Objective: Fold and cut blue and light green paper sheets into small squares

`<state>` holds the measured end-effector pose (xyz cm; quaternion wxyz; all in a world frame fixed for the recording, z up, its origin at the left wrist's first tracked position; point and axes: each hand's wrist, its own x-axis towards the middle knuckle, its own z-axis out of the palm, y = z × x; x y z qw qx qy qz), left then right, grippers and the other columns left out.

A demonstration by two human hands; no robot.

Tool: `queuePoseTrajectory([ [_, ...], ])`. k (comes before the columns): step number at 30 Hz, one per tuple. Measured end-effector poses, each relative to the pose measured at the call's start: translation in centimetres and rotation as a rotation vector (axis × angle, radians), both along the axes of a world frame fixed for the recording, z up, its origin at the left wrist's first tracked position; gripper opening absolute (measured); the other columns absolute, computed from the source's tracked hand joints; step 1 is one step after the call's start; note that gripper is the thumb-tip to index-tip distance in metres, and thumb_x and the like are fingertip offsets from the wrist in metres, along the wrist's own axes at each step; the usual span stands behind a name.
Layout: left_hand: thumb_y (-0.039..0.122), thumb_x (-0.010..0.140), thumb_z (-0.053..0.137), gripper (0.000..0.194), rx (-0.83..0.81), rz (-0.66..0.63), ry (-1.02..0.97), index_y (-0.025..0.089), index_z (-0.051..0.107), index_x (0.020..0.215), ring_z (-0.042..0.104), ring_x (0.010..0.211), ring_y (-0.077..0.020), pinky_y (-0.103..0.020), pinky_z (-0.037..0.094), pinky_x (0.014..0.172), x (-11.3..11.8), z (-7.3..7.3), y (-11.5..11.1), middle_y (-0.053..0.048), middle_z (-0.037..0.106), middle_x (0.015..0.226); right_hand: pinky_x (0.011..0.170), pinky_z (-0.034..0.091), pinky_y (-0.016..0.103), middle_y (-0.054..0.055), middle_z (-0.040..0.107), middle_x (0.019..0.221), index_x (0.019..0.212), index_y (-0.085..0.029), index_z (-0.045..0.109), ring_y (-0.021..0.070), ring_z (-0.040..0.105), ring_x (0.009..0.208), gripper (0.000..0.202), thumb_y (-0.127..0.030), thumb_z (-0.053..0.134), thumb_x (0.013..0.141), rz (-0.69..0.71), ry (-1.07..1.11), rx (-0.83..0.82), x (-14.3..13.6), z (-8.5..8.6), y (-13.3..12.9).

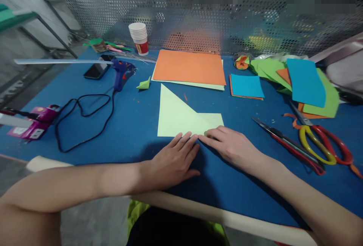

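Observation:
A pale green sheet of paper lies on the blue table in front of me, folded over diagonally so that a triangle stands out on its left and a strip shows at right. My left hand lies flat, its fingertips on the paper's near edge and its thumb spread apart. Beside it, my right hand rests on the near right part of the sheet, index finger stretched along the fold edge and the other fingers curled beneath. The sheet's near right corner is hidden under that hand.
Behind the paper lie orange sheets and small blue squares. To the right are scissors, a dark long tool and paper scraps. On the left stand a blue glue gun with a looping cord and paper cups.

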<state>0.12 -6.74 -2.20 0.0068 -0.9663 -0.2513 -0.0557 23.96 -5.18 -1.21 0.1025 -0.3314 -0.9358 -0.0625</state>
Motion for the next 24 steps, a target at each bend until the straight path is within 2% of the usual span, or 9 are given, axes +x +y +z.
queuePoseTrajectory([
  [4,0.050,0.100,0.040,0.064,-0.025,-0.005,-0.006,0.002,0.045,0.140,0.039,0.141,-0.0360,-0.048,0.032,0.115,-0.4,0.2,0.0,-0.024,0.043,0.150,0.066,0.046,0.030,0.011,0.067,0.091,0.115,-0.016,0.066,0.0196,0.054,0.077,0.035,-0.015,0.035,0.100,0.005,-0.013,0.018,0.0,0.1,0.1],
  [12,0.050,0.099,0.040,0.059,0.010,0.024,-0.008,0.005,0.051,0.136,0.043,0.138,-0.0358,-0.055,0.033,0.112,-1.6,0.9,-0.5,-0.023,0.047,0.147,0.066,0.046,0.031,0.011,0.068,0.094,0.119,-0.015,0.065,0.0205,0.055,0.078,0.034,-0.013,0.038,0.098,-0.011,-0.024,0.000,0.0,0.1,-0.1],
  [18,0.055,0.098,0.040,0.064,0.050,0.055,0.016,0.003,0.054,0.133,0.052,0.130,-0.0389,-0.054,0.043,0.104,-3.8,1.3,-1.2,-0.027,0.052,0.141,0.065,0.045,0.030,0.011,0.068,0.095,0.120,-0.016,0.064,0.0200,0.054,0.079,0.035,-0.010,0.038,0.097,-0.020,-0.028,-0.002,0.0,0.2,-0.1],
  [24,0.050,0.099,0.040,0.059,0.065,0.093,-0.030,0.000,0.057,0.127,0.060,0.118,-0.0350,-0.048,0.052,0.096,-5.2,2.5,-0.9,-0.026,0.063,0.123,0.065,0.044,0.030,0.010,0.068,0.095,0.117,-0.016,0.064,0.0203,0.054,0.080,0.035,-0.009,0.036,0.097,-0.020,-0.014,0.011,0.0,0.1,-0.1],
])
